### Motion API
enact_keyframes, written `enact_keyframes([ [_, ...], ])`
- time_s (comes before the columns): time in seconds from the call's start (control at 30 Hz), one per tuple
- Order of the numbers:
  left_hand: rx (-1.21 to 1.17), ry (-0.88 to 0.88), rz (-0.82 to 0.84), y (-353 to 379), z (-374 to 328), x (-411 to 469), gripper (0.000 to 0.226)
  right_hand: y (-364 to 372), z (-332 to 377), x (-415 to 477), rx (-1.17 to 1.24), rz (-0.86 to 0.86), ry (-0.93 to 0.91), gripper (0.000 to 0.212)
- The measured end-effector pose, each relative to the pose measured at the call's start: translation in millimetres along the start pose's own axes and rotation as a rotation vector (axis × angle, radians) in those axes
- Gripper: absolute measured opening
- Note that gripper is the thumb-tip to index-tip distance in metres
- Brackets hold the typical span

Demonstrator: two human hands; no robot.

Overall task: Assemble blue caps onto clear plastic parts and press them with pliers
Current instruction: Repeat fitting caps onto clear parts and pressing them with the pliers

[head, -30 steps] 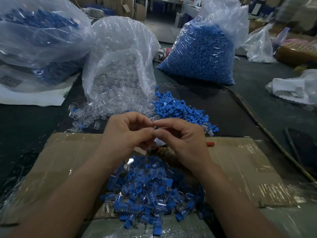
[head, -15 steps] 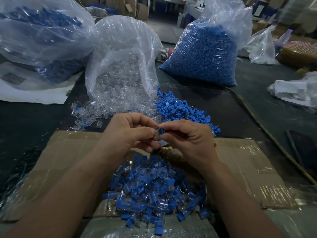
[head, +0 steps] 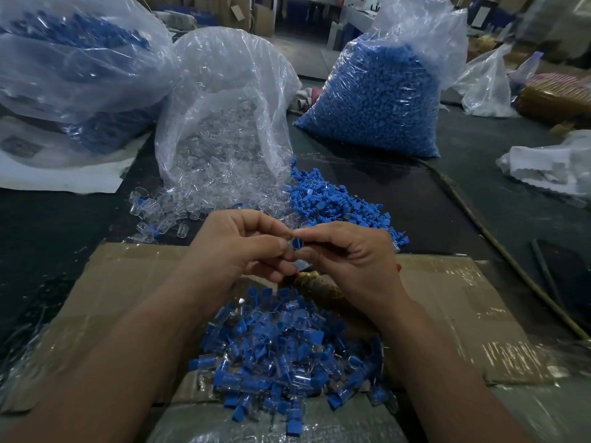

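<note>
Behind, one bag (head: 377, 100) holds blue caps, another bag (head: 224, 123) clear parts.

dim workshop, dark table (head: 399, 199) (cardboard-strewn)

Left hand (head: 243, 247) and right hand (head: 348, 260) meet fingertip to fingertip, grips seemingly pinched.

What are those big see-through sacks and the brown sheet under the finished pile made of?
The sacks look like thin, glossy plastic film: transparent, crinkled, with bright glints. The brown sheet looks like matte corrugated cardboard from a flattened box, with shiny strips of clear tape across it. The finished pile on it seems hard plastic, blue and clear.
</note>
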State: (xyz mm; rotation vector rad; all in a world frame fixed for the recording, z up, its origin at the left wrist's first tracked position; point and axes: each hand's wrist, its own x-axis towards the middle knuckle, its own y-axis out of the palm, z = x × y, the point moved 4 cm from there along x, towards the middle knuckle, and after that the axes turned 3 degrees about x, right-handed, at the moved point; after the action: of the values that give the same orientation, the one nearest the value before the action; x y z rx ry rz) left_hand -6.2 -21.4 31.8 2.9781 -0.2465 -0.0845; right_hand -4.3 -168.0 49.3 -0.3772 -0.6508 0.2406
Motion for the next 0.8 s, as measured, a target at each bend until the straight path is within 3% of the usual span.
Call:
enact_keyframes([
  [0.17,0.014,0.001,0.008,1,-1,0,0.006,0,1,0,-0.004,0.002,-0.005,0.028],
  [0.47,0.086,0.022,-0.019,2,1,2,0.009,1,0,1,-0.073,0.032,-0.039,0.028],
  [0.7,0.067,0.077,-0.109,-7,-2,2,0.014,-34,-27,1,-0.166,0.023,0.409,0.016],
  [0.8,0.061,0.085,-0.135,-10,-3,2,0.016,-47,-38,-1,-0.310,0.210,0.569,0.021],
])
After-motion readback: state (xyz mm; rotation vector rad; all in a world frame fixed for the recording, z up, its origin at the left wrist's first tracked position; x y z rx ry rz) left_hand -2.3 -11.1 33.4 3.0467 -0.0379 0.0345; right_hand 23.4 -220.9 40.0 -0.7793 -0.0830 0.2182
